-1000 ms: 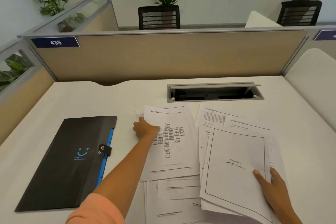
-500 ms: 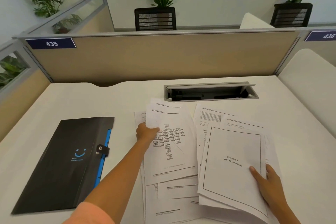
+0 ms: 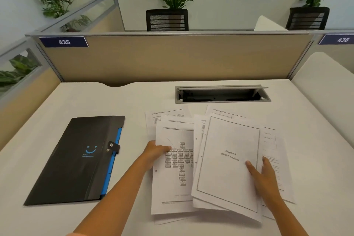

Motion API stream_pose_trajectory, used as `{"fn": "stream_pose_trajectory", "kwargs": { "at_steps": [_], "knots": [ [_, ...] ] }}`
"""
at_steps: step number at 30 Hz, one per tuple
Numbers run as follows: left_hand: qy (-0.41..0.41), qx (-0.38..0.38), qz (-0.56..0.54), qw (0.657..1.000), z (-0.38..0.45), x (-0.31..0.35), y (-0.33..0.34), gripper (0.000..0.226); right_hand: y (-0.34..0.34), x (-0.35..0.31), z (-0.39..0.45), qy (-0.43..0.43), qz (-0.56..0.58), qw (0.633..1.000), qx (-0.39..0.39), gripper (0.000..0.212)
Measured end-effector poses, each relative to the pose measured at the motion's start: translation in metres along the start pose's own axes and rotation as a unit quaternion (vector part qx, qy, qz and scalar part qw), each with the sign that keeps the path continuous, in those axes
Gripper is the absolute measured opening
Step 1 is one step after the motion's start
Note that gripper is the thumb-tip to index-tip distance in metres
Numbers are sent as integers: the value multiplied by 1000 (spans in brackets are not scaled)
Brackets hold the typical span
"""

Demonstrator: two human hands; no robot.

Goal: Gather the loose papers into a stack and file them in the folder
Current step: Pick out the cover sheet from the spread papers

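Your loose papers overlapping, white printed sheets, mid-desk, unstacked, your black folder closed, flat, well left of them

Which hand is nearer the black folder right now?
Left. The left hand grips the chart page just right of the black folder; the right hand holds the SWOT sheet farther right.

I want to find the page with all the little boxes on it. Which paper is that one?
Start at the black folder lying on the left of the white desk. Just to its right, the left hand grips the boxes page by its left edge. Only that page shows a chart of small boxes; the Chapter 4 page beside it has a plain border.
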State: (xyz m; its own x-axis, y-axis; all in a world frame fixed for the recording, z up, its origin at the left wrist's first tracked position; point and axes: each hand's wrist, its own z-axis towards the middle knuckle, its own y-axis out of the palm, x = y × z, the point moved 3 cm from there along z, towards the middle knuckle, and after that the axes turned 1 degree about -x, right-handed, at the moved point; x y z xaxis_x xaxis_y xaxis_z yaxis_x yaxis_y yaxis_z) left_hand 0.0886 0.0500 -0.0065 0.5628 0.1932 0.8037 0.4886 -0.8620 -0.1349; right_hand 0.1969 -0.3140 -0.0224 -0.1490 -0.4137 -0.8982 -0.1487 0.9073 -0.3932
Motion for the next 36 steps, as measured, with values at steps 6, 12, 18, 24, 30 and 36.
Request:
{"fn": "stream_pose_trajectory", "kwargs": {
  "at_steps": [6,12,18,24,30,36],
  "knots": [
    [3,9,-26,1000,-11,-16,6,36,46,-20,-15,-28,0,999,-33,59],
    [10,37,-52,998,-13,-17,8,48,76,-33,-23,-29,-12,998,-56,64],
    [35,14,-54,998,-15,-16,13,36,98,-47,-30,-40,-24,995,-91,59],
    [57,-19,-80,995,-22,-10,18,37,106,-52,-33,-57,-31,993,-102,48],
    [59,-126,-78,987,-43,15,17,54,92,-49,-25,-47,15,992,-112,40],
    [104,-214,-89,967,-65,36,15,47,86,-60,-12,-25,92,981,-169,108]
  ]
}}
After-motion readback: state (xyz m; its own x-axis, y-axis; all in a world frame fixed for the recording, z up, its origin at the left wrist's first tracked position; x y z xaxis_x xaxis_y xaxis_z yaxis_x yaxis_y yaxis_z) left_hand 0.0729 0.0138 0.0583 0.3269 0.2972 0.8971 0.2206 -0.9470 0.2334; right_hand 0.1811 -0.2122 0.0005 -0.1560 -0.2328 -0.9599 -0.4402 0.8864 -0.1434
